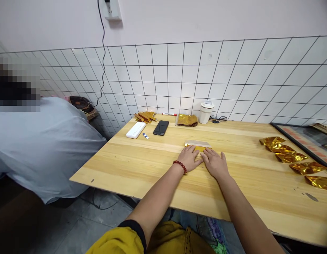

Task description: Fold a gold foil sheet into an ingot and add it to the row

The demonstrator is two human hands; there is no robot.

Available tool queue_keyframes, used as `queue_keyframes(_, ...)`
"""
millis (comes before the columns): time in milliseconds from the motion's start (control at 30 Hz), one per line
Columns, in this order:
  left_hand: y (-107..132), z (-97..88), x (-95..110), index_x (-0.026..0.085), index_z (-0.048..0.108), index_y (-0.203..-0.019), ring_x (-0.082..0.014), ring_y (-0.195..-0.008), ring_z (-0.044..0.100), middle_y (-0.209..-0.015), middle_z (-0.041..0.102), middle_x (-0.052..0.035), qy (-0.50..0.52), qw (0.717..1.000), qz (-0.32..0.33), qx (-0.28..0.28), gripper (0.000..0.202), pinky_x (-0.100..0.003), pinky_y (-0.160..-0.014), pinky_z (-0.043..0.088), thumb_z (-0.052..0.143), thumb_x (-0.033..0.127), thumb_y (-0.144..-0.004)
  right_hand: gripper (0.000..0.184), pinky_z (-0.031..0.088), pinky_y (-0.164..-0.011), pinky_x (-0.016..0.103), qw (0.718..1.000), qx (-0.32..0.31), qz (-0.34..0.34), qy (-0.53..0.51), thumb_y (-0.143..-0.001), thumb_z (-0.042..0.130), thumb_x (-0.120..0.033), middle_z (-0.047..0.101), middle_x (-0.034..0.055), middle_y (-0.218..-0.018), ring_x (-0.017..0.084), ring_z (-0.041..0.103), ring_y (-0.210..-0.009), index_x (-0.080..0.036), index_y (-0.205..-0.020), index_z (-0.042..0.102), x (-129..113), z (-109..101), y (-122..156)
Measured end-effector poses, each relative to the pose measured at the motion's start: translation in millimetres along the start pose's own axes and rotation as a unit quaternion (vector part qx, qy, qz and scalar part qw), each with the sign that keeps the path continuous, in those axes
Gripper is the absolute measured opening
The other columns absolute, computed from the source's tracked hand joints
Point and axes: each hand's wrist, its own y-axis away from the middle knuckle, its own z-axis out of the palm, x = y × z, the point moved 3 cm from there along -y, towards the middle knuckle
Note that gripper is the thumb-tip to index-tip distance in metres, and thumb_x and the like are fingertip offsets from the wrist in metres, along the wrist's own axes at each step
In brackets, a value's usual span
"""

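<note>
On the wooden table, a sheet of gold foil paper (199, 148) with a pale strip along its far side lies under my fingertips, partly folded over. My left hand (189, 157), with a red bead bracelet at the wrist, presses flat on its left part. My right hand (214, 162) rests on its right part, fingers stretched out and thumb apart. Both palms face down, close together, and they hide the near edge of the sheet. Several folded gold foil pieces (291, 157) lie in a slanting row at the right of the table.
Along the back of the table (121, 165) are gold foil strips (146, 116), a stack of gold paper (187, 120), a white cup (206, 112) and glasses (218, 119). A white power bank (136, 130) and a black phone (161, 127) lie left. A person in a light shirt (47, 141) sits at the left.
</note>
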Motion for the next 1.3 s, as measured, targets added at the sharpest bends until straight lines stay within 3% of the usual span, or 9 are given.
queue_keyframes(200, 0, -9.6, 0, 0.020, 0.059, -0.123, -0.0255, -0.132, 0.045, -0.143, 0.051, -0.0108, 0.002, 1.000, -0.025, 0.001, 0.048, -0.044, -0.111, 0.034, 0.042, 0.055, -0.093, 0.040, 0.013, -0.112, 0.060, 0.999, 0.035, 0.031, -0.015, -0.102, 0.029, -0.042, 0.056, 0.0078, -0.140, 0.024, 0.048, -0.130, -0.023, -0.110, 0.063, 2, -4, 0)
queue_keyframes(467, 1, -17.2, -9, 0.019, 0.061, -0.121, -0.0289, -0.127, 0.046, -0.136, 0.057, -0.0117, -0.020, 0.991, -0.127, 0.042, 0.041, -0.055, -0.111, 0.027, 0.042, 0.045, -0.095, 0.043, 0.015, -0.113, 0.059, 0.999, 0.024, 0.029, 0.001, -0.101, 0.031, -0.044, 0.051, 0.0093, -0.145, 0.025, 0.043, -0.135, -0.022, -0.125, 0.059, 5, -1, 0)
queue_keyframes(533, 0, -16.4, -7, 0.017, 0.055, -0.129, -0.0290, -0.136, 0.038, -0.146, 0.048, -0.0124, -0.009, 0.993, -0.102, 0.051, 0.047, -0.054, -0.115, 0.022, 0.042, 0.045, -0.094, 0.046, 0.016, -0.113, 0.059, 1.000, 0.017, 0.022, 0.009, -0.100, 0.032, -0.045, 0.048, 0.0102, -0.147, 0.025, 0.041, -0.137, -0.021, -0.129, 0.057, 6, 1, 0)
queue_keyframes(600, -1, -12.8, -2, 0.016, 0.048, -0.137, -0.0255, -0.143, 0.030, -0.154, 0.039, -0.0105, 0.012, 0.999, -0.035, 0.033, 0.052, -0.049, -0.118, 0.021, 0.040, 0.047, -0.095, 0.047, 0.017, -0.113, 0.058, 1.000, 0.008, 0.001, 0.017, -0.100, 0.031, -0.044, 0.046, 0.0099, -0.149, 0.025, 0.039, -0.138, -0.021, -0.134, 0.054, 5, 3, 0)
queue_keyframes(700, -1, -4.9, 3, 0.017, 0.047, -0.138, -0.0231, -0.142, 0.032, -0.153, 0.041, -0.0098, 0.026, 0.999, 0.019, -0.030, 0.054, -0.046, -0.118, 0.023, 0.034, 0.049, -0.097, 0.046, 0.018, -0.114, 0.056, 0.999, -0.008, -0.029, 0.028, -0.101, 0.030, -0.041, 0.045, 0.0083, -0.150, 0.024, 0.037, -0.140, -0.023, -0.137, 0.052, 2, 4, 0)
queue_keyframes(933, -1, 0.0, 2, 0.018, 0.051, -0.134, -0.0235, -0.140, 0.035, -0.150, 0.045, -0.0093, 0.011, 0.999, 0.022, -0.039, 0.052, -0.044, -0.118, 0.024, 0.039, 0.052, -0.095, 0.050, 0.016, -0.114, 0.059, 0.995, 0.003, 0.099, 0.028, -0.101, 0.025, -0.039, 0.044, 0.0130, -0.150, 0.026, 0.036, -0.140, -0.016, -0.137, 0.050, 7, -3, -1)
queue_keyframes(1033, -1, 1.9, 1, 0.018, 0.050, -0.135, -0.0239, -0.141, 0.035, -0.150, 0.044, -0.0094, 0.011, 0.999, 0.021, -0.036, 0.053, -0.046, -0.118, 0.025, 0.038, 0.052, -0.096, 0.057, 0.016, -0.117, 0.052, 0.999, 0.017, 0.037, 0.021, -0.100, 0.028, -0.042, 0.031, 0.0132, -0.157, 0.024, 0.026, -0.146, -0.012, -0.147, 0.038, 4, -2, -2)
queue_keyframes(1133, -1, 2.5, 1, 0.018, 0.050, -0.135, -0.0229, -0.140, 0.035, -0.150, 0.045, -0.0092, 0.014, 0.999, 0.019, -0.031, 0.051, -0.045, -0.118, 0.025, 0.035, 0.048, -0.097, 0.055, 0.014, -0.117, 0.051, 0.999, -0.023, -0.039, 0.005, -0.101, 0.025, -0.043, 0.032, 0.0105, -0.157, 0.022, 0.027, -0.146, -0.016, -0.146, 0.041, -2, 2, -1)
queue_keyframes(1300, 0, -0.7, 4, 0.019, 0.051, -0.135, -0.0221, -0.140, 0.035, -0.150, 0.045, -0.0070, 0.024, 0.999, 0.006, -0.036, 0.050, -0.045, -0.118, 0.024, 0.037, 0.048, -0.097, 0.053, 0.010, -0.116, 0.057, 0.999, -0.036, -0.001, 0.005, -0.102, 0.022, -0.044, 0.039, 0.0099, -0.153, 0.023, 0.033, -0.142, -0.019, -0.139, 0.050, -6, 2, -1)
